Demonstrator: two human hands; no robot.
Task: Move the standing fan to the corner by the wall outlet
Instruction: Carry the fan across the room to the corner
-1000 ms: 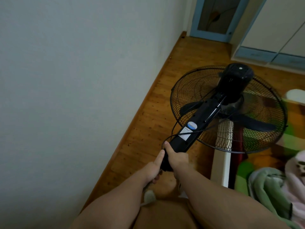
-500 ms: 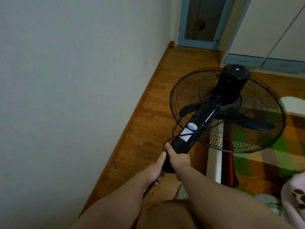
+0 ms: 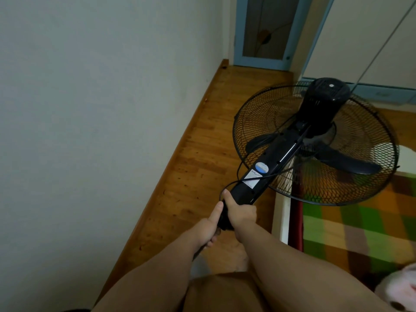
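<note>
Both hands are gripping the standing fan [image 3: 315, 140] by its black pole: left hand [image 3: 208, 226] w/ fingers curled round the lower pole, index laid along it; right hand [image 3: 242, 212] just above, fingers wrapped tight. I'm judging the job mid-carry — fan is hanging tilted between wall [image 3: 90, 109] and bed [image 3: 360, 233], over the wood floor [image 3: 202, 154]. Setting down is left. No outlet showing; fan base is hidden behind my arms; cord [image 3: 238, 179] end is cut off.
</note>
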